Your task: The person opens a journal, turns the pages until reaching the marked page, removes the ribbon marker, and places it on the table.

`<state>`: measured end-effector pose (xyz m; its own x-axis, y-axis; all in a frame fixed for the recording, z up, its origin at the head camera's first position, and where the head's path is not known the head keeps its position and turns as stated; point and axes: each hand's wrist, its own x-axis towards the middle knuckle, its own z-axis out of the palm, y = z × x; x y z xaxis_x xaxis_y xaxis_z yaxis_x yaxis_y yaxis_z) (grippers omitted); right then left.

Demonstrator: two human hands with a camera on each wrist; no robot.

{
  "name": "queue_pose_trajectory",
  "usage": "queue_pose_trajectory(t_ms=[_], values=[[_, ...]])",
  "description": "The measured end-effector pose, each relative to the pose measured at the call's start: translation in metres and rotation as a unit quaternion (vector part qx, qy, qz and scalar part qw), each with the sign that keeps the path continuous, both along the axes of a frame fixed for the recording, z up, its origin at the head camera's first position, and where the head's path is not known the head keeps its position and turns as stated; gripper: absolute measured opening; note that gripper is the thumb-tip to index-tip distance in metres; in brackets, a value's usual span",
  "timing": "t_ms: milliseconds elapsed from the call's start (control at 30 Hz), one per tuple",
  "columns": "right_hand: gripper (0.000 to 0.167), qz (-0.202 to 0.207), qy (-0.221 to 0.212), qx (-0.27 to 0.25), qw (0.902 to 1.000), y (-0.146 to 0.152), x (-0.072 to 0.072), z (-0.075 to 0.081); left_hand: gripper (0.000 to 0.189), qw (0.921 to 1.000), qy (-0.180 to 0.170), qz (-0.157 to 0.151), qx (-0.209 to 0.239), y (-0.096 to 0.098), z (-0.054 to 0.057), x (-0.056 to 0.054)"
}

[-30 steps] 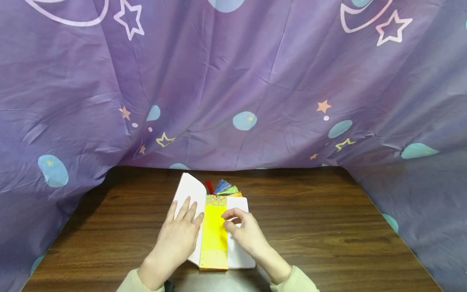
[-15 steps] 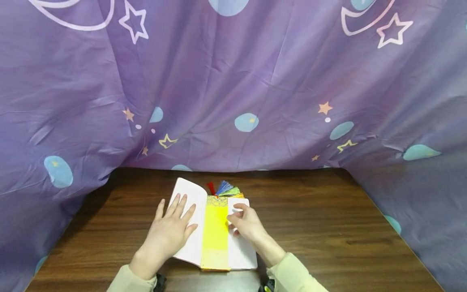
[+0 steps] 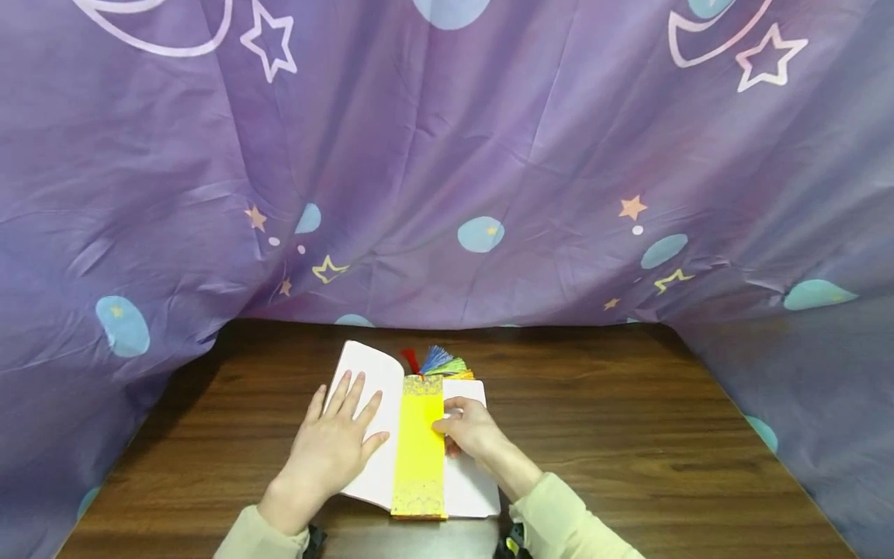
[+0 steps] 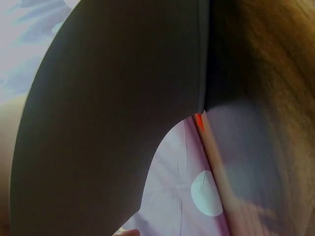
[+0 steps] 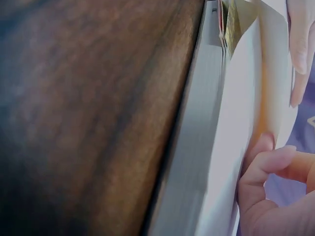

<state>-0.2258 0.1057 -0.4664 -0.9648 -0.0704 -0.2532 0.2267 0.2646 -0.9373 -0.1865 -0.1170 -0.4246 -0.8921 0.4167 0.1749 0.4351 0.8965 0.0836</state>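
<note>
Lowered since earlier: one page (image 3: 380, 470), under one spread left hand (image 3: 330, 446); whether one bookmark (image 3: 419, 458) is pinched by one right hand (image 3: 472, 431) cannot be told.

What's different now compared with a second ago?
The left page has opened wider, swinging out to the left, and the left hand has moved left with it. The right hand has shifted its fingers at the right edge of the yellow strip; a firm hold isn't clear. The strip and tassels stayed in place.
</note>
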Motion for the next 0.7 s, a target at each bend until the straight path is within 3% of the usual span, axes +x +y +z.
queue_pose_trajectory(t_ms=[367, 700], values=[[0.028, 0.007, -0.005, -0.082, 0.9966, 0.002, -0.002, 0.002, 0.056, 0.9991, -0.012, -0.009, 0.039, -0.005, 0.0, -0.004], [0.033, -0.006, 0.015, -0.11, 0.9938, 0.012, 0.002, 0.005, 0.055, 0.9986, 0.013, -0.02, 0.047, -0.005, -0.002, -0.004]])
